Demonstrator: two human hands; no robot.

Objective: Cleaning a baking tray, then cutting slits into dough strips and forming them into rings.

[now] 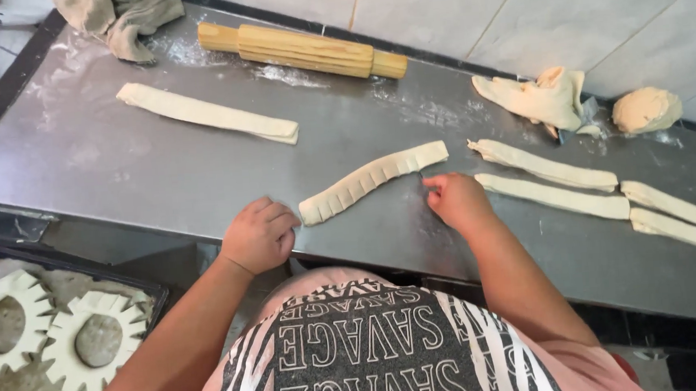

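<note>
A folded strip of pale dough [371, 181] with several cuts along one edge lies across the middle of the steel counter [159, 176]. My left hand [259, 235] rests at the counter's front edge beside the strip's left end, its fingers curled in with nothing visible in them. My right hand [456, 200] sits just below the strip's right end, fingers pinched near a small thin thing that is too small to make out.
An uncut strip [207, 112] lies at the back left, below a wooden rolling pin [303, 50] and a cloth [119, 15]. Several more strips [555, 183] lie to the right, with dough scraps [541, 99] and a dough ball [646, 109]. A tray [157, 293] of cut dough rings [95, 340] is lower left.
</note>
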